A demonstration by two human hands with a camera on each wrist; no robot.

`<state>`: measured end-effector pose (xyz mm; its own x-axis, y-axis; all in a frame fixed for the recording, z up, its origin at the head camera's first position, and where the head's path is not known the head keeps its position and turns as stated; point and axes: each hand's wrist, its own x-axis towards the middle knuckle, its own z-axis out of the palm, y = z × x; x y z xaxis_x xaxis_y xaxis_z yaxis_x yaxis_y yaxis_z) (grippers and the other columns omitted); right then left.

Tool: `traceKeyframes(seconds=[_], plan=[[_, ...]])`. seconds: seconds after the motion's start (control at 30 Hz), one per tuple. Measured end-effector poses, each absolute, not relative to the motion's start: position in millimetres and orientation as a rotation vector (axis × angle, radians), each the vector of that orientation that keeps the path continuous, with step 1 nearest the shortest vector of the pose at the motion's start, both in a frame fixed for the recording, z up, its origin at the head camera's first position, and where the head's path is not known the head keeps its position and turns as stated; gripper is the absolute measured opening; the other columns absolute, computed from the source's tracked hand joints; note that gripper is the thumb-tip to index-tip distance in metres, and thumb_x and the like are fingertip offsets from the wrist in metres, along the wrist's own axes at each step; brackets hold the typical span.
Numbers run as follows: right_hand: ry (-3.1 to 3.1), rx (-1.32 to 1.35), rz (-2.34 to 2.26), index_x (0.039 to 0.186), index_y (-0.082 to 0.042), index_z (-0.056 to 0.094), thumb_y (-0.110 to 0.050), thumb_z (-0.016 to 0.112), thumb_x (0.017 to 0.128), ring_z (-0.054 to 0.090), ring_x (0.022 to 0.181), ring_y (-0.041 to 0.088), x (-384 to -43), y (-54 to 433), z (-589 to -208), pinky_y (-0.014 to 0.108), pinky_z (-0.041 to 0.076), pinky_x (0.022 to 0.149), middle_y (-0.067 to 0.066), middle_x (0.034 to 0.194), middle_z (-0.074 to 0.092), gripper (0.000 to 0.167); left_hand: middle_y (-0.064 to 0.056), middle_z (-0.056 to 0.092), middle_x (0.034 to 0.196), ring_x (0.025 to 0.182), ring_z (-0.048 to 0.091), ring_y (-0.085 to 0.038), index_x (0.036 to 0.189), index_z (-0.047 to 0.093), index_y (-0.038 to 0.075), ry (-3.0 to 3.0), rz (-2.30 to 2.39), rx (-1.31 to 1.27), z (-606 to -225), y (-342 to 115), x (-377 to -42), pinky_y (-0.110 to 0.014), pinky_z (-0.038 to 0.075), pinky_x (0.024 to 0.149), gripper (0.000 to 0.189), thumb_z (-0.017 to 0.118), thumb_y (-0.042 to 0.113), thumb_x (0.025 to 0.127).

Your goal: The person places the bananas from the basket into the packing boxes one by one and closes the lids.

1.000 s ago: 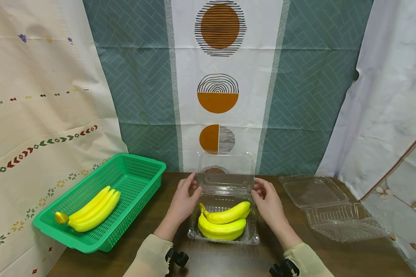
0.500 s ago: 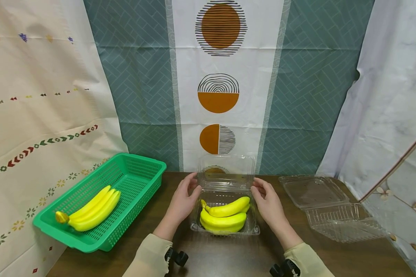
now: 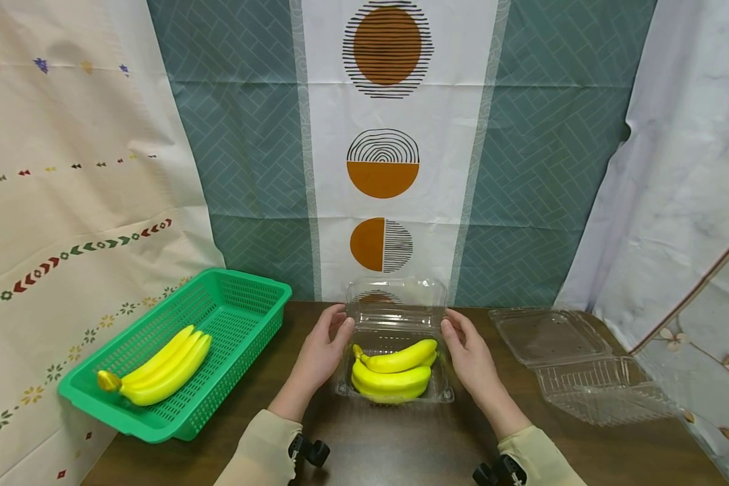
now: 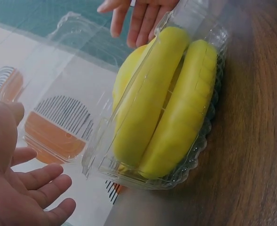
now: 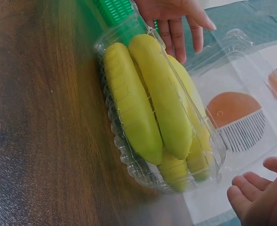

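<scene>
A clear plastic clamshell box sits on the table in front of me, its lid raised at the back. A bunch of bananas lies inside the base; the left wrist view shows these bananas through the clear wall. My left hand is at the box's left rear, beside the hinge and lid, its fingers loosely extended. My right hand mirrors it on the right side, fingers relaxed. In the wrist views neither hand grips the box; whether fingertips touch the lid is unclear.
At the left stands a green plastic basket holding another bunch of bananas. A second clear clamshell box lies opened out at the right. Patterned curtains hang behind the table.
The clamshell box with the bananas has shifted away from me, toward the curtain, its lid still raised. Both hands have stayed nearly in place beside it.
</scene>
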<state>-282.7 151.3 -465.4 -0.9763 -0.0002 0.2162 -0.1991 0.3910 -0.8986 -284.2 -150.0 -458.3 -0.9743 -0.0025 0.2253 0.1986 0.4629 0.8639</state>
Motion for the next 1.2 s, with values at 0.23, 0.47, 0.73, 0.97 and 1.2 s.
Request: traceKeyframes(seconds=[0.23, 0.47, 0.73, 0.97, 1.2], plan=[[-2.478, 0.178, 1.646, 0.168, -0.011, 0.041, -0.044, 0.047, 0.120, 0.044, 0.154, 0.044, -283, 151, -465, 0.067, 0.036, 0.123, 0.021, 0.169, 0.044, 0.059, -0.019, 0.055, 0.163, 0.150, 0.052, -0.041, 0.166, 0.043, 0.019, -2.519, -1.538, -0.192, -458, -151, -285, -0.064, 0.044, 0.119, 0.063, 0.059, 0.051, 0.114], [-2.457, 0.208, 1.682, 0.167, -0.011, 0.041, -0.044, 0.047, 0.120, 0.037, 0.159, 0.043, -282, 151, -464, 0.066, 0.031, 0.126, 0.021, 0.170, 0.045, 0.058, -0.016, 0.051, 0.167, 0.153, 0.049, -0.039, 0.168, 0.038, 0.022, -2.536, -1.554, -0.192, -460, -153, -285, -0.065, 0.040, 0.121, 0.071, 0.057, 0.061, 0.112], [-2.464, 0.211, 1.675, 0.166, -0.007, 0.040, -0.047, 0.043, 0.120, 0.039, 0.158, 0.045, -280, 151, -465, 0.067, 0.032, 0.126, 0.024, 0.168, 0.046, 0.060, -0.017, 0.055, 0.162, 0.151, 0.052, -0.040, 0.159, 0.045, 0.016, -2.514, -1.553, -0.219, -458, -153, -285, -0.064, 0.043, 0.120, 0.064, 0.056, 0.059, 0.113], [-2.472, 0.223, 1.689, 0.164, 0.000, 0.041, -0.050, 0.033, 0.121, 0.044, 0.154, 0.047, -277, 151, -460, 0.064, 0.033, 0.126, 0.028, 0.163, 0.048, 0.066, -0.018, 0.059, 0.158, 0.145, 0.058, -0.041, 0.158, 0.051, 0.010, -2.500, -1.515, -0.161, -458, -156, -283, -0.063, 0.045, 0.119, 0.060, 0.049, 0.054, 0.117], [-2.540, 0.199, 1.636, 0.168, -0.001, 0.041, -0.055, 0.031, 0.120, 0.039, 0.159, 0.044, -271, 156, -452, 0.062, 0.029, 0.129, 0.023, 0.171, 0.044, 0.073, -0.016, 0.053, 0.165, 0.155, 0.046, -0.039, 0.163, 0.053, 0.007, -2.498, -1.481, -0.165, -457, -160, -277, -0.062, 0.034, 0.126, 0.065, 0.039, 0.054, 0.119]])
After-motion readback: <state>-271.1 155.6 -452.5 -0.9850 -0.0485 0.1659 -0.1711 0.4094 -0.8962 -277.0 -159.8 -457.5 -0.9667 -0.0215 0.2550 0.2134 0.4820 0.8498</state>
